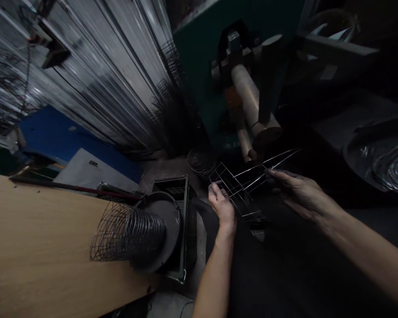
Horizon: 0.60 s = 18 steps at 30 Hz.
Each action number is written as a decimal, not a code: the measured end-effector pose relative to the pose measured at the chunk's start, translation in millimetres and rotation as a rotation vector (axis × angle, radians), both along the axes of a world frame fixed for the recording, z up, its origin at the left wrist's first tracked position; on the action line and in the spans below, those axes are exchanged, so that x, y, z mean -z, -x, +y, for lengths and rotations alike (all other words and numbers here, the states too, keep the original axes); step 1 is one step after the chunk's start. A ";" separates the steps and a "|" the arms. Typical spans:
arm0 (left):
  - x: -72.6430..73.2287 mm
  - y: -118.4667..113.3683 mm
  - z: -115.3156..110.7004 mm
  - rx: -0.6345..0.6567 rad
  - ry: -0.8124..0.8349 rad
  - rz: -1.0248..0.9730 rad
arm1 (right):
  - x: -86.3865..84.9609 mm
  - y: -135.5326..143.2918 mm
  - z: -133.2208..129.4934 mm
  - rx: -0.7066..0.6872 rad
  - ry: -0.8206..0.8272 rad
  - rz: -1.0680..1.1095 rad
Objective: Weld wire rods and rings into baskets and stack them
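My left hand (220, 204) is closed on the left edge of a small wire rack (239, 191), thumb on top. The rack is tilted and made of thin, crossing metal wires. Over its right side, my right hand (300, 194) pinches a thin bent wire piece (283, 155) between thumb and fingers. The wire's narrow end points up and to the right. Whether this piece is joined to the rack I cannot tell in the dim light. Just above both hands stick out two thick metal electrode arms (252, 104) of a dark green machine (199, 57).
On the left, a stack of round wire pieces (129, 232) lies on a dark round base (169, 221) by a plastic crate (185, 194). A wooden board (36, 238) fills the lower left. Wire coils (396, 165) lie at right. A blue panel (63, 132) leans behind.
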<state>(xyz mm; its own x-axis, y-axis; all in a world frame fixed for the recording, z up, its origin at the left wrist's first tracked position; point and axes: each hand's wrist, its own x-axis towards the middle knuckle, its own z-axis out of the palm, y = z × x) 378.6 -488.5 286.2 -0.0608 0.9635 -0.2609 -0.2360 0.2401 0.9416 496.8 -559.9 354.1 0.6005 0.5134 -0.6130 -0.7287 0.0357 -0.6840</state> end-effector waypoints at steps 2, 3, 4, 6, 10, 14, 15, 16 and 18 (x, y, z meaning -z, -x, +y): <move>-1.9 -1.1 1.8 -0.026 0.036 -0.010 | -1.7 0.1 2.8 0.002 0.002 -0.004; -3.1 -1.7 2.9 -0.028 0.038 -0.011 | -3.3 0.3 4.1 0.004 0.012 -0.004; -4.4 -2.2 4.0 -0.021 0.031 -0.009 | -5.5 0.5 5.3 0.005 0.021 -0.002; -7.1 -2.7 6.0 -0.002 0.017 0.000 | -11.0 1.4 7.5 0.011 0.037 0.006; -12.6 -1.4 7.7 -0.019 0.044 -0.032 | -20.5 3.8 10.4 0.002 0.051 0.018; -17.7 0.3 5.8 0.009 0.056 -0.088 | -17.0 3.6 8.4 0.002 0.031 0.033; -18.6 -0.2 5.2 0.018 0.051 -0.092 | -14.1 2.7 6.1 0.002 0.023 0.035; -19.3 -1.3 4.8 0.027 0.047 -0.093 | -10.9 1.5 3.0 0.002 0.018 0.034; -19.9 -5.1 5.2 0.031 0.045 -0.095 | -4.7 -1.9 -4.8 0.002 0.017 0.021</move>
